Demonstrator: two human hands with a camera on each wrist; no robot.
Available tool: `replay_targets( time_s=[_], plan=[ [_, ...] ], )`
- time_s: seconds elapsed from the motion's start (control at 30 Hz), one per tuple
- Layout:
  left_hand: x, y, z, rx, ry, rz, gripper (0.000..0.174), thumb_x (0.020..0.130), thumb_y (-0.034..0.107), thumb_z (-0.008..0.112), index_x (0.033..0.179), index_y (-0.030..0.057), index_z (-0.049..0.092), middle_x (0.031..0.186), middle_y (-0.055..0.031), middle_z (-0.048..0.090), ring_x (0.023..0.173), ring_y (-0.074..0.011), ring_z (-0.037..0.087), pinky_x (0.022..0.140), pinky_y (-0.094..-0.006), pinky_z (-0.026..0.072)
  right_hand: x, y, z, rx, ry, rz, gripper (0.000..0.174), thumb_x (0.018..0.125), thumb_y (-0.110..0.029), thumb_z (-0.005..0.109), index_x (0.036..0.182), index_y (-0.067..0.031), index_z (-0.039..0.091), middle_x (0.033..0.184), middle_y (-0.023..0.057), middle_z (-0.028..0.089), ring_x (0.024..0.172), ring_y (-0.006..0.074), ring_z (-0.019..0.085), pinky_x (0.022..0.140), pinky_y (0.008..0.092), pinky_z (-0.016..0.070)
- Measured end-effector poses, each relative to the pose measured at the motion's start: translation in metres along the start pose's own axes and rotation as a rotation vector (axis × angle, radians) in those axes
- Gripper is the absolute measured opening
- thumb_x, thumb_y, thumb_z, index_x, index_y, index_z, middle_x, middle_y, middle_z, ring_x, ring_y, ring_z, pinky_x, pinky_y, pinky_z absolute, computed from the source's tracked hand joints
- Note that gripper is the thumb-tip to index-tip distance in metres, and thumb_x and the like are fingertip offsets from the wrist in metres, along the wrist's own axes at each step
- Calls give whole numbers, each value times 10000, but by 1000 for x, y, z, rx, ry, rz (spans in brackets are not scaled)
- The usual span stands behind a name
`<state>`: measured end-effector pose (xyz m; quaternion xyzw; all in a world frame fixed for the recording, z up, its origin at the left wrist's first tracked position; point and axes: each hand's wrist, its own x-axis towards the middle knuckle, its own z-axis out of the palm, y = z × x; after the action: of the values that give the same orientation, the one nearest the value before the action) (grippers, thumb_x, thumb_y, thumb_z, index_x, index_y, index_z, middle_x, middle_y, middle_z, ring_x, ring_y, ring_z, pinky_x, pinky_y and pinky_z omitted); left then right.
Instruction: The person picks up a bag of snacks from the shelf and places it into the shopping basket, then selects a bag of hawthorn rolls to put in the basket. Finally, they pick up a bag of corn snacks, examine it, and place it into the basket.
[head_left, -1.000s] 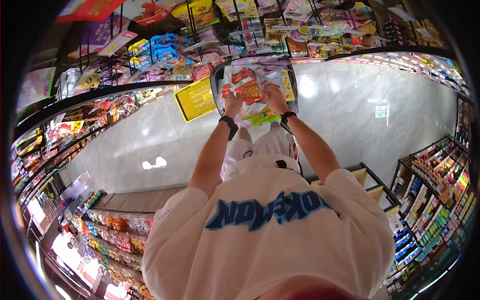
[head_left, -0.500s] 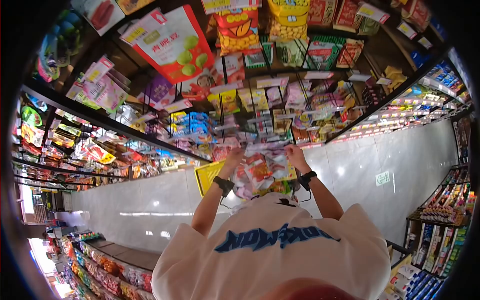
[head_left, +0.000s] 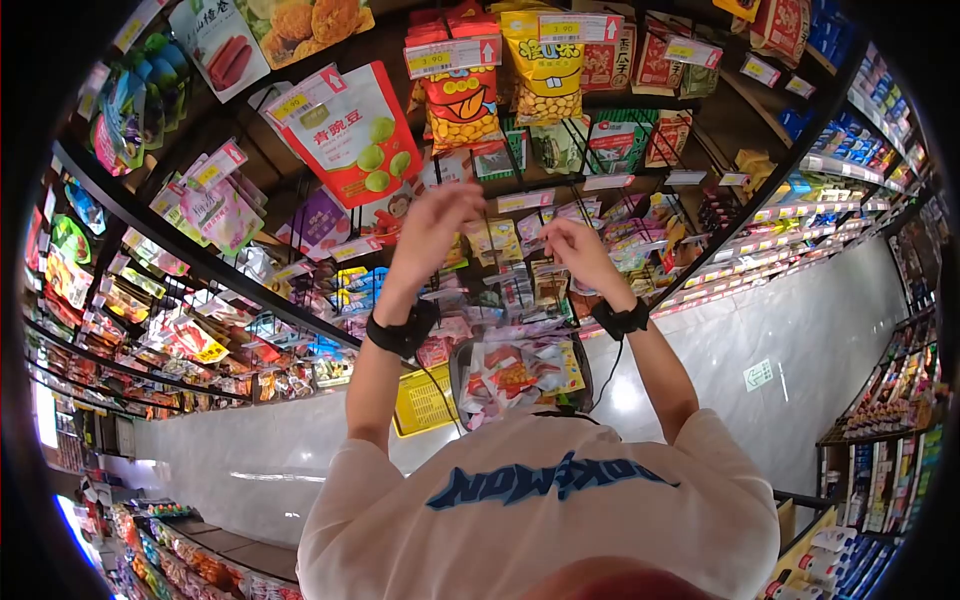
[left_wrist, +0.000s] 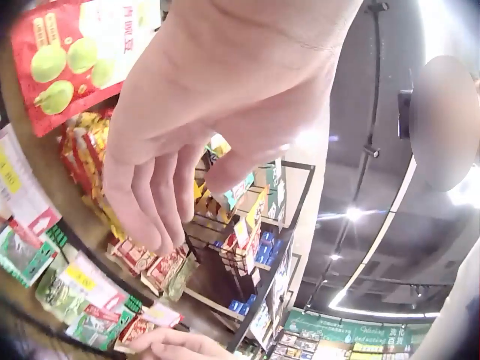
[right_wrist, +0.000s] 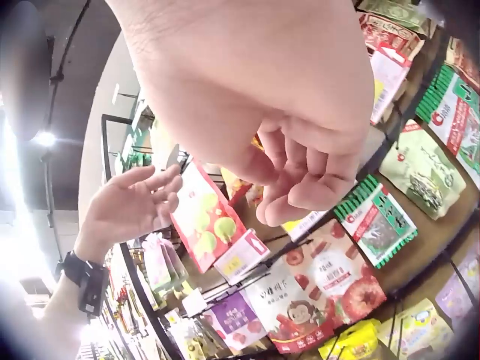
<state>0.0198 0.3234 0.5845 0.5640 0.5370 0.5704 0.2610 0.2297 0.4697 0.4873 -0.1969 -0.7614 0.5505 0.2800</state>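
Note:
My left hand (head_left: 435,235) is raised in front of the hanging snack packets, fingers relaxed and holding nothing. Close by hang a red and white green pea packet (head_left: 350,135) and a red bag of yellow snacks (head_left: 463,100). In the left wrist view the left hand (left_wrist: 217,105) has its fingers hanging down. My right hand (head_left: 585,255) hovers lower and to the right, before the lower row of packets. Its fingers (right_wrist: 300,172) are loosely bent with nothing between them. Below both hands stands a dark-rimmed basket (head_left: 587,375) filled with snack packets (head_left: 515,370).
A yellow basket (head_left: 425,400) stands left of the filled one. Metal hooks and price tags (head_left: 455,57) stick out from the rack, beside a yellow snack bag (head_left: 545,70). Tiled floor (head_left: 300,440) runs along the shelves, with more shelving (head_left: 865,480) at the right.
Both hands have let go of the packets in the basket and risen toward the rack, the left one higher. The head view has tilted up, showing more of the hanging packets.

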Motion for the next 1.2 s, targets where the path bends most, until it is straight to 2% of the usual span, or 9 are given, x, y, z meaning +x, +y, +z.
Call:
replay_targets(
  time_s=[0.2,0.3,0.4,0.5,0.7,0.77,1.0,1.03,1.2],
  plan=[
    [60,-22,-28,119,395,87,372,831,129,637,1150,-35,542,995,-125,629,824,-149,625,722,-250,489,41,-48,-14,20,12,-113,161,947,-89,465,1008,6,579,775,34,621,623,85,552,573,241,463],
    [78,-16,-25,153,423,-76,523,767,163,693,1199,-51,492,1079,-197,588,889,-202,615,773,-286,483,67,-62,-11,31,23,-152,199,940,-96,481,1099,3,552,967,71,619,669,110,600,596,261,488],
    [97,-40,-22,382,553,12,596,759,166,697,1237,-72,432,1115,-221,565,928,-203,598,768,-282,482,95,-69,-8,-9,29,-128,395,929,-122,508,1299,-11,421,1267,121,508,774,163,649,632,292,527],
    [105,-60,-24,86,450,-39,555,826,120,652,1271,-66,377,1114,-200,572,981,-211,598,775,-284,494,125,-64,-1,-68,53,-116,580,921,-166,528,1416,-12,268,1414,180,383,854,203,659,635,313,538],
    [92,-35,-23,-129,266,-130,384,903,132,607,1223,19,427,856,-87,653,682,-143,648,616,-266,516,126,-79,11,-228,190,-242,537,900,-172,564,1369,-5,362,1254,181,481,795,237,605,739,359,484],
    [85,-23,-20,-150,242,-113,347,908,146,604,1195,24,451,855,-84,654,694,-136,650,611,-261,510,115,-85,16,-280,289,-322,495,882,-157,586,1323,-4,425,1094,155,523,768,229,568,776,359,460],
    [67,11,-18,-82,243,-109,289,914,194,604,1135,34,508,863,-77,656,704,-127,651,601,-238,485,94,-97,20,-235,319,-394,453,862,-96,580,1289,16,475,1102,163,533,741,225,581,730,354,464],
    [68,7,-22,-48,195,-132,432,929,268,589,1279,57,450,936,-67,653,785,-133,663,483,-237,463,95,-97,20,-222,319,-388,456,858,-91,581,1289,14,477,1109,165,534,741,228,585,730,354,467],
    [69,0,-21,-65,204,-116,430,935,277,580,1282,59,451,929,-62,655,784,-125,662,516,-225,467,98,-96,19,-135,305,-376,443,873,-74,564,1302,-4,480,1182,181,511,736,213,633,676,335,502]
  ],
)
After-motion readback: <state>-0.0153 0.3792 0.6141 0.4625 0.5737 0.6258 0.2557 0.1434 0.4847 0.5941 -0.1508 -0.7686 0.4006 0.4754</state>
